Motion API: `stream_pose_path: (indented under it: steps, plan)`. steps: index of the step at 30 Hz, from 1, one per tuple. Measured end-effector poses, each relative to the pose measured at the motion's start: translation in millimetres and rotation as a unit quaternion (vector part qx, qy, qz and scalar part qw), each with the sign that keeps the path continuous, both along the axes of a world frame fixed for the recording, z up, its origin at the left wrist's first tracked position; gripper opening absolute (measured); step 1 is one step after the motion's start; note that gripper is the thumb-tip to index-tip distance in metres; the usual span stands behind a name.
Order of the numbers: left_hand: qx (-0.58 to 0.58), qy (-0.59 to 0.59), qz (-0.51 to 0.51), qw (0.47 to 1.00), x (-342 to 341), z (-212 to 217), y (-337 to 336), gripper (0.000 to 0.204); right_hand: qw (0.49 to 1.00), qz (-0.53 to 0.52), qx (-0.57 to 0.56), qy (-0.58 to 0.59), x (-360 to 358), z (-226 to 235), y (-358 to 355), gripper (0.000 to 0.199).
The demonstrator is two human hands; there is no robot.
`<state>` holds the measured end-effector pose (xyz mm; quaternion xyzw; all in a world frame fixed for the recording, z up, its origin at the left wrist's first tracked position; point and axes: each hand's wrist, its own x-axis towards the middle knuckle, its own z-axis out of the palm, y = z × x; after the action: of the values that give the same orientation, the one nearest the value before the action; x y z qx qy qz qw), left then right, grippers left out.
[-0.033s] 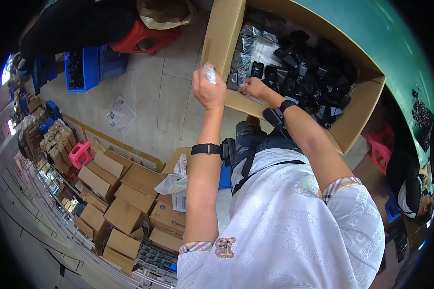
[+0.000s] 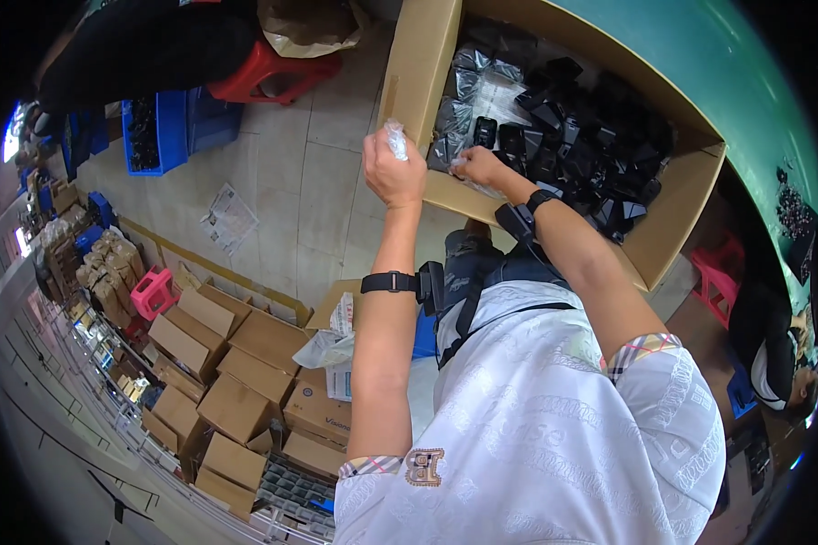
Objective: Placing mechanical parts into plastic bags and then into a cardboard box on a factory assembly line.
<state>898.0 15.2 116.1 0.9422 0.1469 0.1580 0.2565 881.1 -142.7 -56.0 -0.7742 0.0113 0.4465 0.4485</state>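
Note:
My left hand (image 2: 394, 166) is closed in a fist beside the left wall of a large cardboard box (image 2: 413, 77). Crumpled clear plastic (image 2: 396, 142) sticks up out of that fist. Over the box's near-left corner, my right hand (image 2: 482, 167) pinches a piece of clear plastic film (image 2: 458, 162), partly hidden by the fingers. Many loose black plastic parts (image 2: 554, 136) fill the right side of the box. Along its left side lie several black parts wrapped in clear bags (image 2: 453, 115), with a pale sheet (image 2: 497, 98) showing between the two groups.
A green surface (image 2: 682, 59) borders the box on the far right. Left of me stand several open cardboard cartons (image 2: 245, 391). A blue crate (image 2: 157, 132) and red stool (image 2: 282, 77) sit at the far left, near a person in black. Newspaper (image 2: 230, 218) lies on the tiled floor.

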Motion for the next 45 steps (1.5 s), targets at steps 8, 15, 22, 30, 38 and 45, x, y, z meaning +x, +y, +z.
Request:
stream_pose_path:
  steps: [8, 15, 22, 30, 38, 45]
  plan:
    - [-0.005, 0.001, 0.013, 1.0, -4.0, 1.3, 8.0, 0.016, 0.966, -0.192, 0.171, -0.019, 5.0, 85.8, -57.9, 0.017]
    - [-0.003, 0.008, 0.016, 1.0, -3.9, -0.5, 7.0, 0.017, 0.984, -0.087, 0.028, -0.15, 11.3, 108.5, -99.9, 0.012]
    - [-0.004, 0.015, 0.021, 1.0, -3.2, 3.1, 6.1, 0.017, 0.963, -0.089, -0.001, -0.254, 38.8, 83.6, -55.7, 0.022]
    - [0.001, -0.004, 0.021, 1.0, -8.2, 0.4, 13.4, 0.017, 0.959, 0.191, -0.163, -0.131, 39.2, 118.1, 19.4, 0.057]
    - [-0.007, 0.0, 0.02, 1.0, -4.4, -0.2, 9.1, 0.018, 0.929, 0.119, -0.243, -0.252, 26.3, 72.9, 26.7, 0.024]
    - [-0.009, -0.008, 0.018, 1.0, -2.8, 1.1, 7.4, 0.022, 0.923, 0.114, -0.29, -0.227, 45.0, 54.2, 22.7, 0.023]
